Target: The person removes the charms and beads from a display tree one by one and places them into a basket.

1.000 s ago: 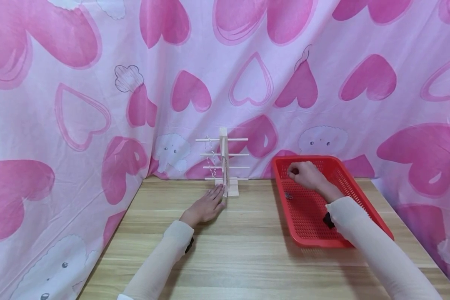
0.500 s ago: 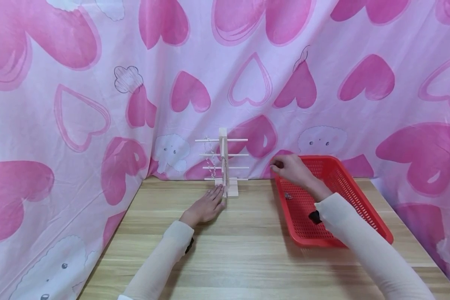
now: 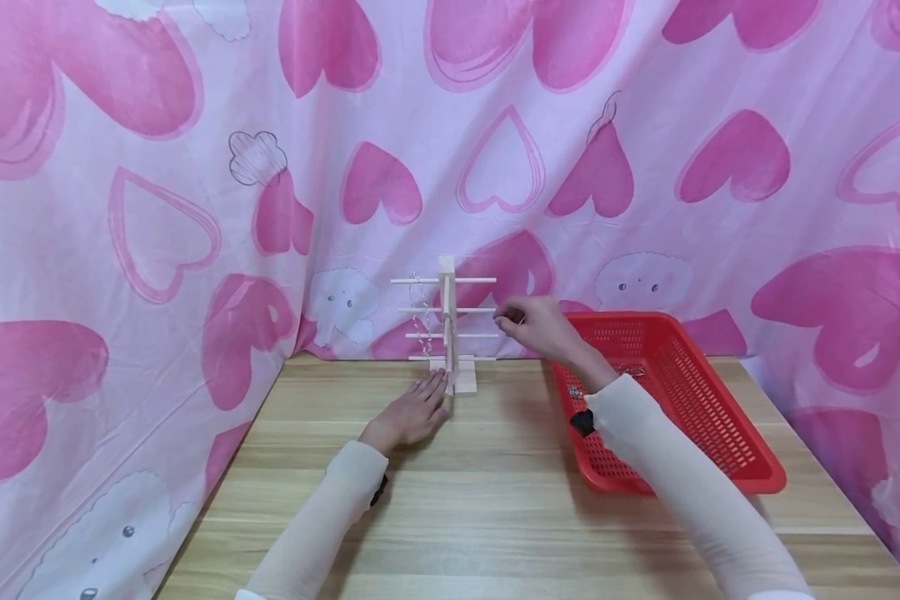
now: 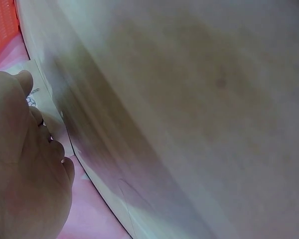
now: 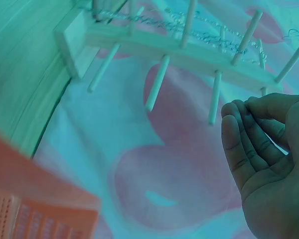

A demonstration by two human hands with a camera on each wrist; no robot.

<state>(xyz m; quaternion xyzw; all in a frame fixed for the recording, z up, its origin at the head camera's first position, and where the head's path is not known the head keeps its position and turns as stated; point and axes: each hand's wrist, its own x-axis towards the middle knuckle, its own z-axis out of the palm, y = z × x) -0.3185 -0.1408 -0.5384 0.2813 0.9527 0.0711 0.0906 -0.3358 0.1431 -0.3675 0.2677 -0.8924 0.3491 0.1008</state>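
Observation:
A pale wooden jewelry stand (image 3: 447, 287) with several pegs stands at the back of the table. A light beaded chain (image 3: 424, 321) hangs at its left side. My left hand (image 3: 407, 412) rests at the foot of the stand, fingers extended against its base (image 3: 466, 377). My right hand (image 3: 543, 329) is raised just right of the pegs, left of the basket. In the right wrist view its thumb and fingertips (image 5: 230, 109) come together near the peg ends; whether they pinch something small I cannot tell. Strands of chain (image 5: 164, 22) run along the stand there.
A red plastic basket (image 3: 768, 479) sits on the right of the wooden table (image 3: 465, 517). Small silvery pieces (image 3: 574, 392) lie inside it, partly behind the right wrist. A pink heart-printed cloth (image 3: 390, 75) hangs close behind the stand and along both sides.
My right hand has moved left, from over the basket past its rim to the stand's right pegs, thumb and fingertips kept together. My left hand has stayed at the base.

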